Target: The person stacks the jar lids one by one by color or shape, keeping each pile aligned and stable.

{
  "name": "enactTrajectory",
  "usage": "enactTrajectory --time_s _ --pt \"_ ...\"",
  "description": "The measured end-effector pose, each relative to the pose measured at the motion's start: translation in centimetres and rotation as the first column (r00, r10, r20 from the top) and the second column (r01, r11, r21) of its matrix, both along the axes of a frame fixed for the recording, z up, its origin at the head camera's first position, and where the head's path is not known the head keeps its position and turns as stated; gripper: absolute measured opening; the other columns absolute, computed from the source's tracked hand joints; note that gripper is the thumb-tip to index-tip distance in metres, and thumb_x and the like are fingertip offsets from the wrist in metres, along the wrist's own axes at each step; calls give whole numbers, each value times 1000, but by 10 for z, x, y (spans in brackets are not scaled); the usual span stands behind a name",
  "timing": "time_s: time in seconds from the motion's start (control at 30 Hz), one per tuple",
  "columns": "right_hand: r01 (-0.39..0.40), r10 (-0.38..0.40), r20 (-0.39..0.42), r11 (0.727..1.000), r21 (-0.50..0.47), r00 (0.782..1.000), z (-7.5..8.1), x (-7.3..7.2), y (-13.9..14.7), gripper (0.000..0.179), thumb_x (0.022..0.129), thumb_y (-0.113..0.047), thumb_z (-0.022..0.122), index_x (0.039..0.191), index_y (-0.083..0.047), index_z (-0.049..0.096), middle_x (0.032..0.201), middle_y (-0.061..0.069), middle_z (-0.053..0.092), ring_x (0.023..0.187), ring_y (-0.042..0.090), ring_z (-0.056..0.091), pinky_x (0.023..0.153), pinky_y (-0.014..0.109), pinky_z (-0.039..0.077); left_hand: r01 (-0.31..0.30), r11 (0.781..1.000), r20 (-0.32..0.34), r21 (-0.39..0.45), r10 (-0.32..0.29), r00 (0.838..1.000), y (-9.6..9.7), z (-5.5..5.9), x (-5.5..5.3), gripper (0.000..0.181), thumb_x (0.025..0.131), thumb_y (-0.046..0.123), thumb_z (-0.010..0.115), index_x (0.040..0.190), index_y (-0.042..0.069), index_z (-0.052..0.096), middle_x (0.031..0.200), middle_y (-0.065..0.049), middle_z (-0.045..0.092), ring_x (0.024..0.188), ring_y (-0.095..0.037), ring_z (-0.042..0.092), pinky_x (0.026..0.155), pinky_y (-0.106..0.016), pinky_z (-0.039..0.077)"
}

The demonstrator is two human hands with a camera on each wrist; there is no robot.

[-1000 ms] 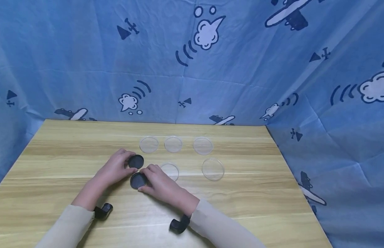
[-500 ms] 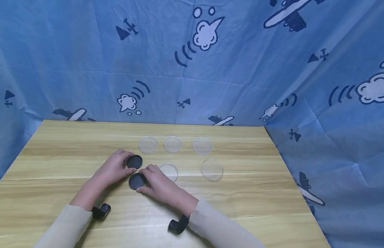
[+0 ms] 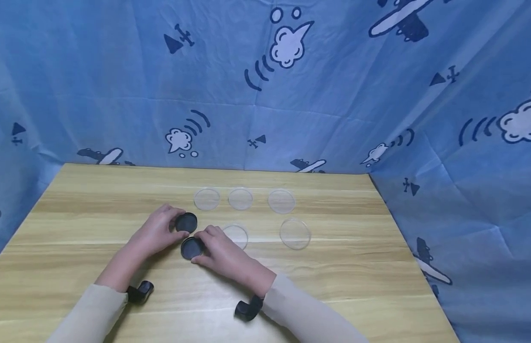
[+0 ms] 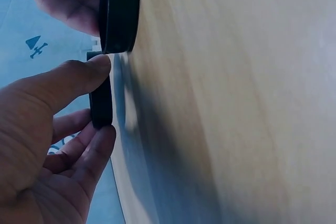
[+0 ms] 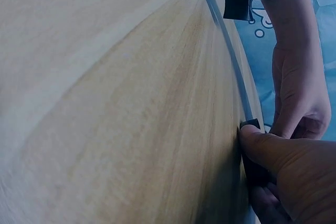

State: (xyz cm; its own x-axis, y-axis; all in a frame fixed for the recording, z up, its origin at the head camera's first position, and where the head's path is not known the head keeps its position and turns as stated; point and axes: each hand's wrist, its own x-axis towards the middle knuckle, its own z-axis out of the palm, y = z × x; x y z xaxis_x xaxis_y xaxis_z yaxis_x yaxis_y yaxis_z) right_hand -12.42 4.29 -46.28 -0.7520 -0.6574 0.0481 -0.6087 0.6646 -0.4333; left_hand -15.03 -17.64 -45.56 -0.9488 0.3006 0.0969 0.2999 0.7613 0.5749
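Note:
My left hand (image 3: 161, 230) pinches a shallow black round dish-like disc (image 3: 186, 223) by its edge, thumb on the near side and fingers on the far side. Just nearer to me, my right hand (image 3: 220, 252) grips a second black round disc (image 3: 192, 248), with a raised rim, between thumb and fingers. The two discs sit side by side, almost meeting. In the left wrist view, the left hand's disc (image 4: 102, 100) stands edge-on close over the wood, with the other disc (image 4: 121, 11) above it in the picture. The right wrist view shows the right thumb (image 5: 265, 148) pressed on its disc's edge.
Several clear round discs lie on the wooden table (image 3: 355, 267). A row of three runs along the back, one being the middle disc (image 3: 240, 198). Another clear disc (image 3: 295, 234) lies to the right, and one (image 3: 237, 234) is partly behind the right hand. A blue patterned cloth (image 3: 222, 85) surrounds the table.
The left hand and its black disc have shifted very slightly left. The right hand keeps its hold and place, and the clear discs lie as before.

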Motion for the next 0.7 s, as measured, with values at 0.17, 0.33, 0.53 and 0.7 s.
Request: enactTrajectory --time_s 0.17,0.33,0.53,0.7 --pt "5 -5 23 1000 -4 1000 -1 0 0 52 94 -35 80 134 -6 65 117 4 64 105 12 55 90 17 49 6 1000 -7 6 -6 1000 0 0 4 52 82 12 87 125 -9 67 103 -19 65 85 -23 55 76 -38 50" --pt "17 -16 29 1000 -8 999 -2 1 -1 52 93 -34 81 135 -8 65 117 4 65 106 11 56 91 18 50 13 1000 -5 17 -13 1000 0 3 8 52 83 11 86 126 -9 66 104 -19 65 86 -24 58 78 -39 52" --pt "20 -20 16 1000 -12 1000 -1 1 -2 53 93 -35 81 135 -7 65 117 4 65 107 12 58 91 18 51 8 1000 15 16 -8 1000 2 10 14 51 85 12 86 127 -9 65 110 -22 65 91 -27 63 82 -45 57" --pt "30 -30 18 999 -15 999 0 1 -1 52 93 -35 81 134 -6 66 117 3 65 106 11 58 91 18 51 3 1000 20 13 -4 1000 3 14 19 51 84 12 86 126 -9 66 111 -22 65 91 -26 62 82 -46 57"
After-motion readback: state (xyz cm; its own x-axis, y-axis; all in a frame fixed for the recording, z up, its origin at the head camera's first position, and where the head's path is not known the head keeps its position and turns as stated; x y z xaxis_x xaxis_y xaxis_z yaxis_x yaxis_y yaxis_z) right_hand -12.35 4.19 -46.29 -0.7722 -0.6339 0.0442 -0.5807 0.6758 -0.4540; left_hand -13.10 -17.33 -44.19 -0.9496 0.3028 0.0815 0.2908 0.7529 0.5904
